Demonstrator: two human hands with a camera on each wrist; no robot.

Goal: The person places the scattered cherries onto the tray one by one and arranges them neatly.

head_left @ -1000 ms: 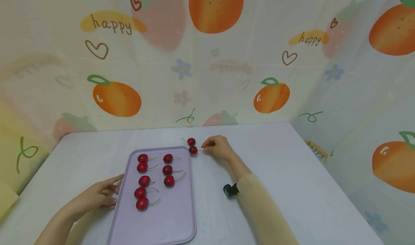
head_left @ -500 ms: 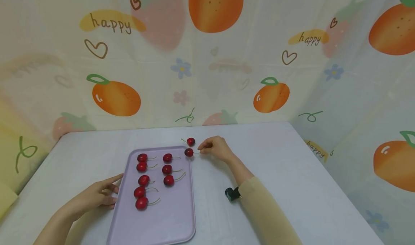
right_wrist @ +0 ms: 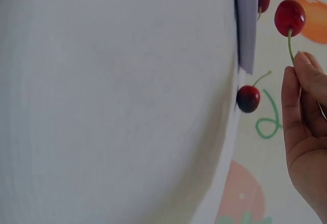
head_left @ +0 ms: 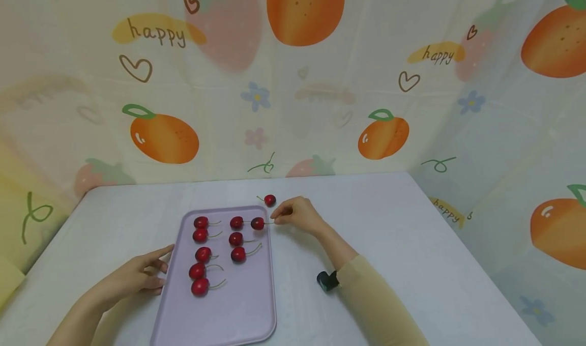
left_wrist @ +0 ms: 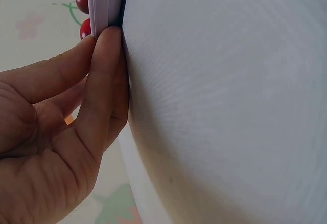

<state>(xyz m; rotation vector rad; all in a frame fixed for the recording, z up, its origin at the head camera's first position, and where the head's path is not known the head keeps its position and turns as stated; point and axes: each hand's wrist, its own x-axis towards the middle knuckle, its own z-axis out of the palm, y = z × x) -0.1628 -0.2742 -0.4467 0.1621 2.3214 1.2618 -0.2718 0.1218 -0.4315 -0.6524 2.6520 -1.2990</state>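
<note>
My right hand point(head_left: 299, 216) pinches the green stem of a dark red cherry point(head_left: 258, 224) between thumb and fingertips. In the right wrist view this cherry point(right_wrist: 289, 18) is held off the table, stem towards the hand. It is over the far right part of a light purple tray point(head_left: 238, 305). Eight or so is too exact; several other cherries point(head_left: 200, 287) lie on the tray in two columns, stems pointing right. My left hand point(head_left: 133, 277) touches the tray's left edge, fingers fairly straight; in the left wrist view its fingertips point(left_wrist: 108, 35) meet the rim.
One loose cherry point(head_left: 270, 200) lies on the white table point(head_left: 389, 234) just beyond the tray's far right corner. A small dark device point(head_left: 327, 281) sits at the right wrist. A fruit-printed curtain point(head_left: 311, 127) stands behind the table.
My right hand has drawn the cherry by its stem from the table beside the tray, left and nearer, over the tray's far right part. The left hand stays at the edge.
</note>
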